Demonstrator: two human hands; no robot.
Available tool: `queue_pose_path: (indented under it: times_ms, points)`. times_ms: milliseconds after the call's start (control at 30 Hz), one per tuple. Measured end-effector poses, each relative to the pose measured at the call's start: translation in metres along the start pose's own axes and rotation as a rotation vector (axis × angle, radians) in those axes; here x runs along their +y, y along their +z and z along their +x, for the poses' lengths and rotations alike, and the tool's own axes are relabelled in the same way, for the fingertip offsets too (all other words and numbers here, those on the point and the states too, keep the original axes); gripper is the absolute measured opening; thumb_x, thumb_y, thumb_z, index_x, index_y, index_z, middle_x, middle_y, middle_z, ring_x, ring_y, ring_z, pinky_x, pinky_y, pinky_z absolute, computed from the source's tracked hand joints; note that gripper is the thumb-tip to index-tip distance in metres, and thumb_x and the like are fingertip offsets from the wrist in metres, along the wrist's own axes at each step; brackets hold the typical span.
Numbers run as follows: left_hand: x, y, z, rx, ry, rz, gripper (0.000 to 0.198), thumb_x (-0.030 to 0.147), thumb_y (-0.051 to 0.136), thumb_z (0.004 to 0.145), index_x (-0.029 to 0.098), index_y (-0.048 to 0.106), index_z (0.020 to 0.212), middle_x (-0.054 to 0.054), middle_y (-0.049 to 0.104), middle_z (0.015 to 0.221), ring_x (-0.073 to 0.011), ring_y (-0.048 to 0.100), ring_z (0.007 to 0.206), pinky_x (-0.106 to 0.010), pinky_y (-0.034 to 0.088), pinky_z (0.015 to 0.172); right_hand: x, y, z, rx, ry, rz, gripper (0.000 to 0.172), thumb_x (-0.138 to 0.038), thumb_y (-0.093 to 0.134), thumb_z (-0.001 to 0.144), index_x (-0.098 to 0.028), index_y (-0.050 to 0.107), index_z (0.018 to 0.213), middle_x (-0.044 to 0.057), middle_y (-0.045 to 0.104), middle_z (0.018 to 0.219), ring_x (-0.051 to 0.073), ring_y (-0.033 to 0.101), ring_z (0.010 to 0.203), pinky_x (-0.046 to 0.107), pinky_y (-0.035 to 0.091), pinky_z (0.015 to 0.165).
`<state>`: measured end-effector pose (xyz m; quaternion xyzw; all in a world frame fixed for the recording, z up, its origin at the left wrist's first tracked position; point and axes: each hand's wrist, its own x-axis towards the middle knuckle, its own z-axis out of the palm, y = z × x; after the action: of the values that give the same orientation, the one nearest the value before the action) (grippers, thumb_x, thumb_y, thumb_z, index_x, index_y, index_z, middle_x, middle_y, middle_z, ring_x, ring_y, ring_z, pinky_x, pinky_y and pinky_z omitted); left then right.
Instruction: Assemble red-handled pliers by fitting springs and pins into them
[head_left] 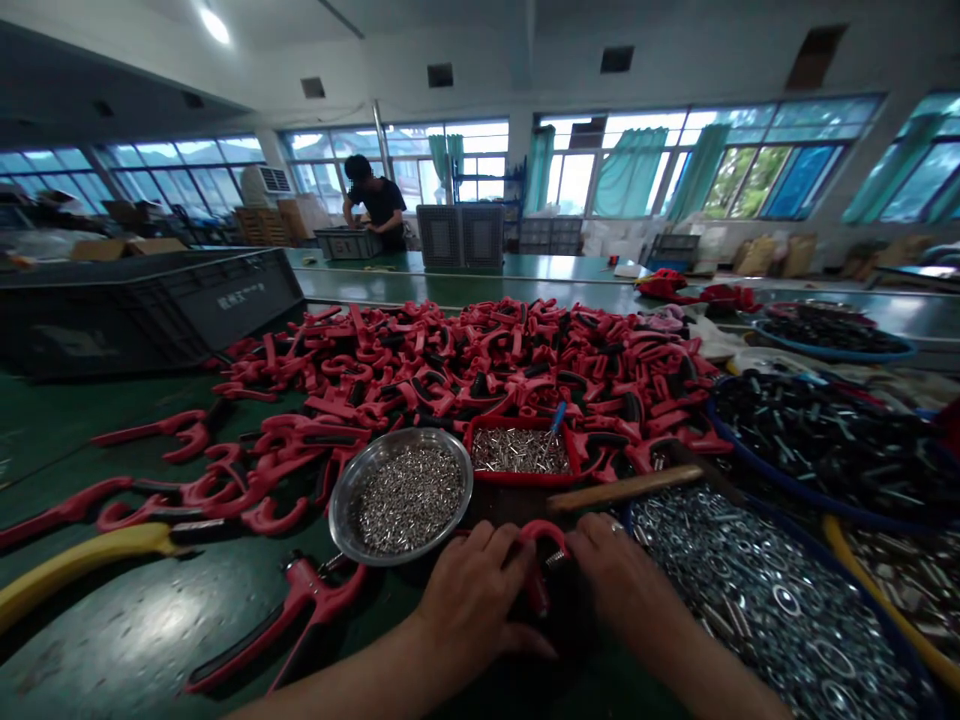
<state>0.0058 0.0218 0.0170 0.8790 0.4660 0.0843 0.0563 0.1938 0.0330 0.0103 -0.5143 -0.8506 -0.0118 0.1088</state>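
My left hand (pixel 480 585) is closed around a red plastic clamp piece (pixel 541 530) with a curved jaw. A small coil spring (pixel 556 558) shows beside the jaw. My right hand (pixel 611 565) grips the same piece from the right, its fingertips partly hidden. Just beyond my left hand stands a steel bowl (pixel 337 520) full of small metal rivets. Behind the piece is a red tray (pixel 521 479) of metal pins with a blue-handled tool (pixel 559 417) in it. A hammer's wooden handle (pixel 626 488) lies above my right hand. A red two-handled clamp (pixel 322 598) rests to the left.
A large heap of red clamp parts (pixel 480 360) spreads across the green table (pixel 150 630). Washers (pixel 750 590) fill a basin at right, with black parts (pixel 825 430) behind. A grey crate (pixel 247 295) and a yellow curved thing (pixel 90 560) are left. Another person (pixel 379 205) works farther back.
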Motion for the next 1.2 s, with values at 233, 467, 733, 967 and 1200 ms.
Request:
queue_pose_path:
  times_ms: [233, 467, 733, 967, 1200]
  points:
    - [-0.004, 0.014, -0.009, 0.045, -0.016, -0.081, 0.081, 0.073, 0.048, 0.061, 0.027, 0.038, 0.127, -0.007, 0.042, 0.129, -0.0281, 0.038, 0.112, -0.05, 0.018, 0.101, 0.006, 0.004, 0.004, 0.031, -0.089, -0.012, 0.032, 0.002, 0.044, 0.073, -0.018, 0.062, 0.09, 0.006, 0.062, 0.082, 0.019, 0.057, 0.077, 0.031, 0.049, 0.069]
    - [-0.003, 0.012, -0.014, 0.05, -0.018, -0.159, 0.078, 0.067, 0.052, 0.064, 0.028, 0.035, 0.129, -0.004, 0.039, 0.134, -0.0281, 0.033, 0.117, -0.052, 0.01, 0.103, 0.012, 0.03, -0.032, 0.211, -0.113, -0.149, 0.045, 0.0, 0.037, 0.073, -0.016, 0.053, 0.112, 0.01, 0.064, 0.096, 0.022, 0.058, 0.083, 0.032, 0.053, 0.066]
    - [-0.002, 0.014, -0.01, 0.052, -0.038, -0.13, 0.084, 0.066, 0.06, 0.056, 0.024, 0.039, 0.127, -0.006, 0.044, 0.13, -0.0284, 0.033, 0.121, -0.051, 0.013, 0.103, -0.004, 0.019, -0.04, 0.096, -0.132, -0.44, 0.065, 0.006, 0.041, 0.058, -0.016, 0.049, 0.118, 0.01, 0.065, 0.082, 0.026, 0.061, 0.075, 0.03, 0.054, 0.047]
    - [0.002, 0.019, -0.011, -0.013, 0.021, -0.052, 0.07, 0.056, 0.059, 0.066, 0.02, 0.042, 0.124, -0.008, 0.045, 0.129, -0.0289, 0.042, 0.112, -0.042, 0.038, 0.089, 0.013, 0.025, -0.042, 0.104, -0.116, -0.364, 0.06, -0.001, 0.044, 0.067, -0.017, 0.042, 0.125, 0.01, 0.064, 0.099, 0.024, 0.061, 0.077, 0.029, 0.055, 0.047]
    - [0.015, 0.014, -0.011, -0.044, -0.045, 0.019, 0.073, 0.053, 0.057, 0.067, 0.015, 0.037, 0.127, -0.012, 0.055, 0.113, -0.0273, 0.051, 0.094, -0.038, 0.046, 0.072, 0.011, 0.017, -0.032, 0.043, -0.197, -0.367, 0.06, 0.002, 0.047, 0.063, -0.014, 0.046, 0.121, 0.01, 0.063, 0.101, 0.024, 0.06, 0.078, 0.031, 0.054, 0.05]
